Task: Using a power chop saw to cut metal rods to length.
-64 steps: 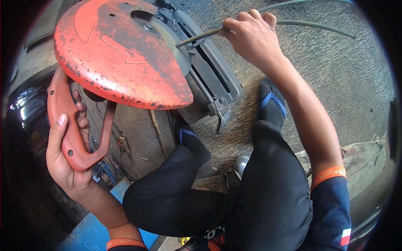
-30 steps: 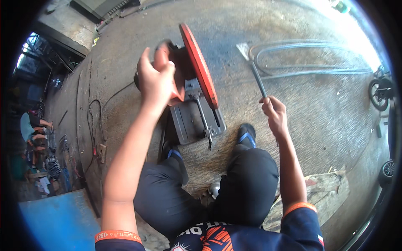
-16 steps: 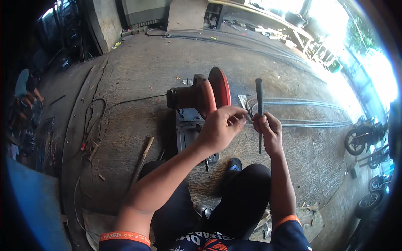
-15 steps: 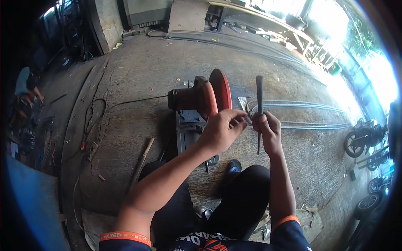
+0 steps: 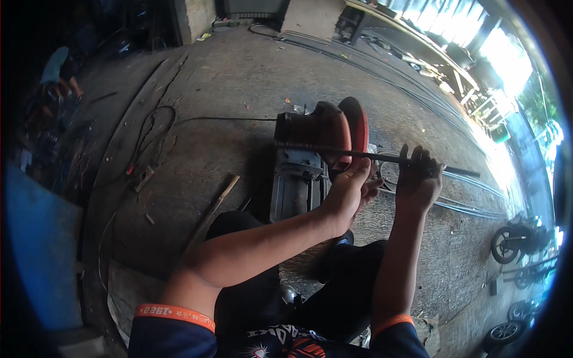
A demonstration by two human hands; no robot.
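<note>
I sit on a concrete floor in front of a chop saw (image 5: 298,185) that has a grey base and a red blade guard (image 5: 355,128). A dark metal rod (image 5: 310,148) lies roughly level across the front of the saw, running from its left side out to the right. My right hand (image 5: 418,182) is closed around the rod right of the guard. Just under the rod by the guard is my left hand (image 5: 349,191), thumb up against it. Its fingers curl below, and I cannot make out their grip.
A wooden stick (image 5: 212,212) lies on the floor left of my knee, near a black cable (image 5: 149,131). Long steel bars (image 5: 459,207) run along the floor at the right. Motorcycles (image 5: 513,244) stand far right. A blue sheet (image 5: 36,250) and a person (image 5: 57,71) are at the left.
The rod has swung from upright between my hands to nearly level across the saw. My left hand has dropped below it; my right hand keeps its hold.
</note>
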